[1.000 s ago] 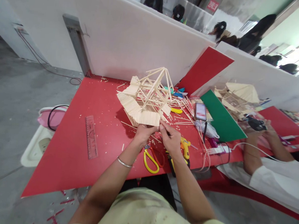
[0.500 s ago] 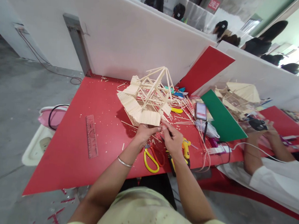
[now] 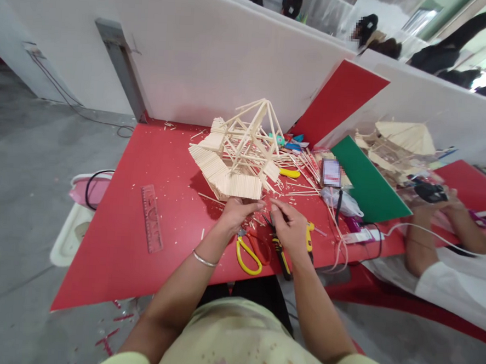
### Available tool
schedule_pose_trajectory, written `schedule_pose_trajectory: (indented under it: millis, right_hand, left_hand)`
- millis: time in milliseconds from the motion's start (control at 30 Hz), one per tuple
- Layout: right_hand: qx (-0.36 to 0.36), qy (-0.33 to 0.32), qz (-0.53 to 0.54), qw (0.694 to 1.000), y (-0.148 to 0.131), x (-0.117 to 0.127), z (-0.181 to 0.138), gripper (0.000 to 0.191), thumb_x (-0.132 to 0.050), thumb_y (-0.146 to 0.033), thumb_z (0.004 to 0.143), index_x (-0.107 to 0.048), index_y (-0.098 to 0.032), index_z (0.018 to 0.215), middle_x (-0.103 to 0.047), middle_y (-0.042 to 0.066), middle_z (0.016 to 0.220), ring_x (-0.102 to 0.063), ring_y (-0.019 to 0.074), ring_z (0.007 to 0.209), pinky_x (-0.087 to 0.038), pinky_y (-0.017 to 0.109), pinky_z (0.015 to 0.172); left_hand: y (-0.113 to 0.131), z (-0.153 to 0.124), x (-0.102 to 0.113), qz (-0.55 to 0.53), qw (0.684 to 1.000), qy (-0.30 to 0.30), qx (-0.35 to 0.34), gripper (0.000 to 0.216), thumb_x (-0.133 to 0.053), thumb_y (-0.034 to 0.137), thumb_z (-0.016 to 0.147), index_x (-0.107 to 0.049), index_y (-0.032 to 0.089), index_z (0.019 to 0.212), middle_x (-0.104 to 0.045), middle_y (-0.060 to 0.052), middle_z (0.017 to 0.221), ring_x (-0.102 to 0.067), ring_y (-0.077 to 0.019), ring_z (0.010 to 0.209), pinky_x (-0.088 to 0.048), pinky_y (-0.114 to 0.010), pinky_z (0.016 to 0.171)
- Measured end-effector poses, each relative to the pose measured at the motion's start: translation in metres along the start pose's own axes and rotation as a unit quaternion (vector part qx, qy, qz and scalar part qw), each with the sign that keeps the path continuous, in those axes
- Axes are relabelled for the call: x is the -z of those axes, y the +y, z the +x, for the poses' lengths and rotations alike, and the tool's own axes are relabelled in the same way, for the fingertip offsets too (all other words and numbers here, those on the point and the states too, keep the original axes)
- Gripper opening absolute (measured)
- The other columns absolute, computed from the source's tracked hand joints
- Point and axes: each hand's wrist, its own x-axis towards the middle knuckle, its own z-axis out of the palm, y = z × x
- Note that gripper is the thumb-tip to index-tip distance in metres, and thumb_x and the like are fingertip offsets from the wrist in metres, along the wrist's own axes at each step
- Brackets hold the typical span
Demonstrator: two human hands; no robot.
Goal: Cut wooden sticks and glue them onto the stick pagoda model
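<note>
A model built of thin wooden sticks, with an open peaked frame and slatted roof-like panels, stands before me. My left hand is at its front edge, thumb and fingers pressed together. Whether it grips the model or a small piece is hidden. Just to the right, my right hand is pinched closed, its fingertips a small gap from the left ones; anything between them is too small to make out. Scissors with yellow and red handles lie below the hands. Black-and-yellow pliers lie partly beside my right wrist.
On the red table lie a clear ruler, loose sticks and scraps. A yellow glue gun is partly behind my right hand. Cords, a power strip and a green board are right, beside a co-worker's hands.
My right hand has moved slightly right, opening a small gap between the fingertips. More of the pliers shows now. The camera view has shifted a little; the model stays in place.
</note>
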Motion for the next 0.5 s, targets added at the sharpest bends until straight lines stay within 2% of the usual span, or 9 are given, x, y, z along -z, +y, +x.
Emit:
schedule_pose_trajectory:
  millis: [100,167,267,367,500]
  right_hand:
    - [-0.005,0.000,-0.050,0.999,0.010,0.011,-0.010,0.028,-0.056,-0.036,0.093,-0.074,-0.026,0.111,-0.076,0.004,0.104,-0.069,0.0196,0.093,-0.052,0.034,0.088]
    - [-0.009,-0.010,-0.086,0.996,0.018,0.018,-0.021,0.028,-0.056,-0.037,0.093,-0.075,-0.026,0.108,-0.075,0.004,0.100,-0.068,0.0197,0.090,-0.052,0.034,0.084]
    - [-0.023,-0.029,-0.148,0.988,0.028,0.023,-0.041,0.027,-0.057,-0.039,0.091,-0.076,-0.025,0.105,-0.075,0.005,0.097,-0.068,0.0209,0.090,-0.051,0.033,0.081]
    - [-0.042,-0.045,-0.188,0.980,0.031,0.023,-0.057,0.028,-0.055,-0.039,0.091,-0.076,-0.025,0.103,-0.074,0.005,0.096,-0.067,0.0207,0.087,-0.049,0.031,0.076]
    - [-0.040,-0.076,-0.232,0.969,0.026,0.014,-0.056,0.031,-0.049,-0.040,0.095,-0.076,-0.026,0.103,-0.073,0.005,0.094,-0.066,0.0197,0.084,-0.045,0.029,0.070]
  left_hand:
    - [-0.003,0.001,0.004,0.076,0.997,0.023,0.005,0.032,-0.086,0.029,0.057,-0.074,0.012,0.081,-0.071,-0.008,0.073,-0.059,-0.0151,0.057,-0.046,-0.029,0.059]
    - [-0.005,0.001,0.006,0.145,0.989,0.038,-0.003,0.023,-0.082,0.027,0.062,-0.074,0.013,0.079,-0.068,-0.005,0.067,-0.056,-0.0144,0.054,-0.045,-0.029,0.059]
    - [-0.004,-0.002,0.006,0.284,0.956,0.030,-0.064,0.008,-0.075,0.023,0.069,-0.075,0.017,0.075,-0.067,-0.004,0.065,-0.057,-0.0173,0.061,-0.044,-0.030,0.065]
    - [-0.002,-0.010,0.004,0.461,0.878,0.012,-0.128,0.007,-0.069,0.022,0.075,-0.076,0.021,0.073,-0.070,-0.005,0.072,-0.060,-0.0211,0.070,-0.041,-0.030,0.072]
    - [-0.008,-0.014,0.005,0.634,0.762,-0.012,-0.136,0.015,-0.062,0.027,0.083,-0.075,0.023,0.076,-0.071,-0.007,0.077,-0.060,-0.0223,0.074,-0.038,-0.030,0.071]
